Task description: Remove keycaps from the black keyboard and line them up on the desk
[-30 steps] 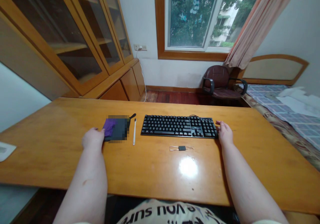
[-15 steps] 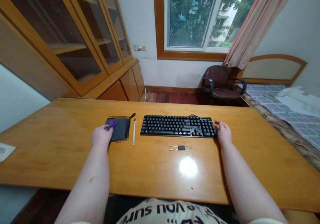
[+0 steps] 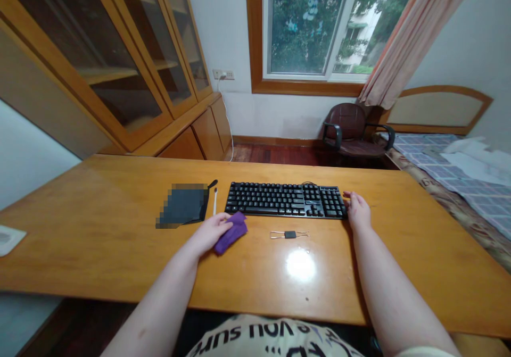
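A folded purple cloth point(image 3: 232, 234) is pinched in my left hand point(image 3: 213, 232), just below the left end of a black keyboard point(image 3: 279, 199). My right hand point(image 3: 358, 210) is at the keyboard's right end, its loosely curled fingers and thumb against that edge. A white toothbrush-like brush point(image 3: 215, 200) lies left of the keyboard, its lower part hidden by my left hand. Further left lies a dark flat pouch point(image 3: 186, 205) with a strap, partly blurred out. In front of the keyboard rests a small dark piece with metal wire loops point(image 3: 290, 234).
The wooden table point(image 3: 255, 288) carries a white item point(image 3: 10, 241) at its far left edge. Beyond it stand a glass-door cabinet point(image 3: 131, 69), a brown armchair point(image 3: 347, 128) and a bed point(image 3: 435, 155). Light glares off the tabletop near its front.
My left hand has moved right and toward me with the purple cloth, from over the pouch to below the keyboard's left end. My right hand stays put.
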